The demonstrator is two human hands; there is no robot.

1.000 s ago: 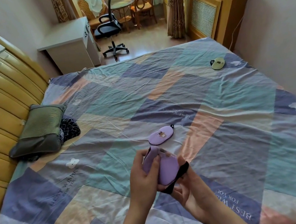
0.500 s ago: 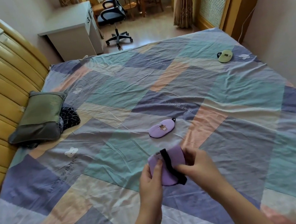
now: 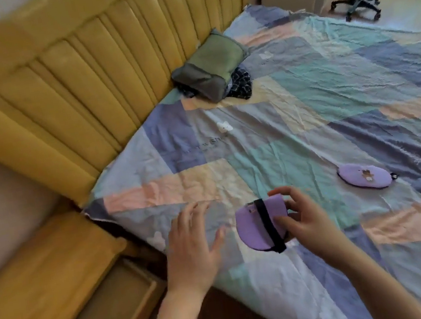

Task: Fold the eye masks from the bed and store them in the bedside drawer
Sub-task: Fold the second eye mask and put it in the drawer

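the right hand (image 3: 305, 217) pinches a folded lilac fabric eye mask (image 3: 258, 224), thumb on the near face and fingers curled over its far edge, so the grip is closed on the cloth. the mask is doubled into a half-oval, its black elastic strap (image 3: 268, 226) wrapped round it and running roughly top to bottom in the view. it hangs above the patchwork pastel bedsheet (image 3: 307, 116), near the bed's left edge.

the left hand (image 3: 190, 248) is open, fingers spread, holding nothing, just left of the mask and apart from it.

the relation that matters: the open yellow wooden bedside drawer (image 3: 122, 305) lies down and to the left of the held mask, beyond the bed edge, with the empty left hand between the two. so the left hand is the nearer to the drawer, while the mask sits in the right. storing it likely means either passing it across or reaching the right hand over the left. the drawer's contents are too blurred to tell.

a second lilac eye mask with a small brown motif (image 3: 364, 179) lies flat and unfolded on the sheet, to the right of the right hand, its long axis running left to right. it looks to be the next to fold.
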